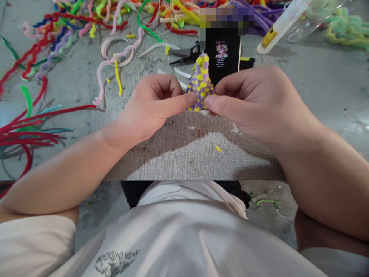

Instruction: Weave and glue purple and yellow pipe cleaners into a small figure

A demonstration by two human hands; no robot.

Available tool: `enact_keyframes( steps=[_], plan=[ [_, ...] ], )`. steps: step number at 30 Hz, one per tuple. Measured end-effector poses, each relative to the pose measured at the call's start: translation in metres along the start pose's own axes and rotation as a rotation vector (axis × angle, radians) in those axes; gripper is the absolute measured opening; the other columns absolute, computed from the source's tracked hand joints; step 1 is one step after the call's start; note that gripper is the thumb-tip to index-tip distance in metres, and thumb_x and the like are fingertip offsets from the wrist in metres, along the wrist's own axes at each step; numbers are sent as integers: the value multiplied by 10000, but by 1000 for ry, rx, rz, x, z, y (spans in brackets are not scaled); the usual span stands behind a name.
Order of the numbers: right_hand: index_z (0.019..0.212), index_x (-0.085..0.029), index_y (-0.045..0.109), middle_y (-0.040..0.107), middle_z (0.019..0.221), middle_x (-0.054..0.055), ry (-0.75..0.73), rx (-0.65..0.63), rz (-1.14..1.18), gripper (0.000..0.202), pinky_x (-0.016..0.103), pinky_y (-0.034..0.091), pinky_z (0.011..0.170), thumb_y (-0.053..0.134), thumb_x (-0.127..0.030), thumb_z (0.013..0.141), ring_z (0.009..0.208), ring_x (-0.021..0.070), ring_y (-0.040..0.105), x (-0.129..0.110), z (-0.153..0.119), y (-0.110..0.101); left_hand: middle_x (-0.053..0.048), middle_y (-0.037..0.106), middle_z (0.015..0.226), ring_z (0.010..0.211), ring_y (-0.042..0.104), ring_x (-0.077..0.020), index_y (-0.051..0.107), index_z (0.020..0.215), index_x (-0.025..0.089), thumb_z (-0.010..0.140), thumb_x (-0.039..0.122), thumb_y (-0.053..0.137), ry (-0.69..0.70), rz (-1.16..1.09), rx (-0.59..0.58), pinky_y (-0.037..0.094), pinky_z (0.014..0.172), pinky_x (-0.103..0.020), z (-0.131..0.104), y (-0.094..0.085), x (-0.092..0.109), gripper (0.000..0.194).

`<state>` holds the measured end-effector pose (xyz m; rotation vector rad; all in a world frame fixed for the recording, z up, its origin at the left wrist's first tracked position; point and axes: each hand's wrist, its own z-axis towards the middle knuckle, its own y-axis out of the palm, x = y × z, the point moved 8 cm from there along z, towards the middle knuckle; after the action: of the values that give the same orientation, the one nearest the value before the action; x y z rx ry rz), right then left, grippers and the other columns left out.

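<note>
A small cone of woven purple and yellow fuzzy stems (201,82) is held upright over the grey table (184,154), its narrow tip pointing away from me. My left hand (161,100) pinches its lower left edge between thumb and fingers. On the lower right edge, my right hand (250,102) grips it the same way, thumb on the near face. The fingertips behind the cone are hidden. Just beyond it lie black scissors (187,55) and a phone (223,54) with a lit screen showing 16:07.
Many coloured fuzzy stems (115,11) spread along the far edge. Red stems (31,127) lie at the left. A tape roll (117,50) sits under a wavy pink stem. At the far right is a glue bottle (278,29). A yellow scrap (218,149) lies near the front.
</note>
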<state>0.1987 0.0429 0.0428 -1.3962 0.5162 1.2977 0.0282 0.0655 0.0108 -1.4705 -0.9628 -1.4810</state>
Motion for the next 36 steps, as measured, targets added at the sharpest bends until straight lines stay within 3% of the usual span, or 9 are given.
enact_keyframes(
  steps=[4, 9, 12, 15, 17, 19, 26, 29, 36],
  plan=[
    [636, -183, 607, 369, 496, -69, -9, 19, -20, 345, 218, 177, 382, 757, -113, 939, 454, 37, 278, 1, 0, 0, 26, 517, 607, 573, 501, -112, 538, 674, 217, 847, 416, 955, -23, -9, 23, 286, 551, -313, -3, -2, -2, 493],
    [640, -198, 587, 418, 520, -58, -63, 30, -102, 369, 242, 238, 405, 780, -256, 949, 466, 55, 324, -5, -2, -2, 35, 536, 610, 583, 544, -95, 545, 650, 198, 878, 257, 929, -108, -119, 59, 352, 557, -267, -4, 1, 0, 451],
    [769, -222, 678, 602, 675, -9, -219, 155, -281, 268, 307, 387, 519, 740, -388, 969, 574, 108, 485, -22, -5, -15, 44, 506, 586, 543, 560, -71, 502, 605, 181, 944, 151, 836, -258, -251, 71, 414, 560, -208, -2, 5, -3, 477],
    [1082, -301, 750, 719, 1010, 46, -501, 258, -459, 191, 426, 563, 787, 741, -423, 936, 899, 241, 678, -43, -11, -23, 41, 498, 586, 517, 550, -64, 432, 581, 172, 962, 149, 814, -393, -415, 51, 447, 538, -192, -3, 13, -6, 540],
    [1220, -352, 722, 721, 1157, 56, -667, 230, -602, 320, 522, 571, 947, 773, -439, 916, 1070, 315, 694, -51, -15, -17, 43, 489, 589, 509, 535, -53, 418, 581, 167, 975, 146, 800, -442, -472, 31, 448, 529, -182, -5, 17, -6, 549],
    [1247, -375, 707, 721, 1216, 54, -694, 186, -710, 306, 556, 564, 973, 757, -394, 945, 1064, 311, 702, -50, -15, -11, 45, 484, 588, 510, 526, -44, 433, 586, 163, 992, 145, 779, -459, -476, 3, 444, 525, -172, -7, 20, -6, 534],
    [1081, -399, 783, 770, 972, 4, -692, 186, -660, 122, 498, 618, 830, 713, -442, 991, 844, 242, 724, -52, -16, -6, 34, 548, 621, 532, 528, -54, 491, 633, 186, 794, 360, 990, -356, -412, -151, 483, 505, -193, -5, 25, -6, 552],
    [1022, -387, 792, 794, 966, -4, -720, 181, -625, 79, 488, 632, 810, 729, -362, 981, 813, 237, 730, -53, -16, -4, 32, 551, 631, 540, 538, -66, 508, 660, 195, 723, 423, 1029, -322, -381, -185, 488, 504, -213, -4, 24, -8, 572],
    [1075, -350, 778, 802, 983, 12, -801, 186, -525, 189, 435, 655, 801, 753, -207, 954, 862, 227, 777, -54, -22, -2, 3, 613, 669, 528, 563, -83, 611, 744, 193, 831, 571, 928, -274, -284, -179, 474, 488, -243, -1, 21, -12, 501]
  ],
)
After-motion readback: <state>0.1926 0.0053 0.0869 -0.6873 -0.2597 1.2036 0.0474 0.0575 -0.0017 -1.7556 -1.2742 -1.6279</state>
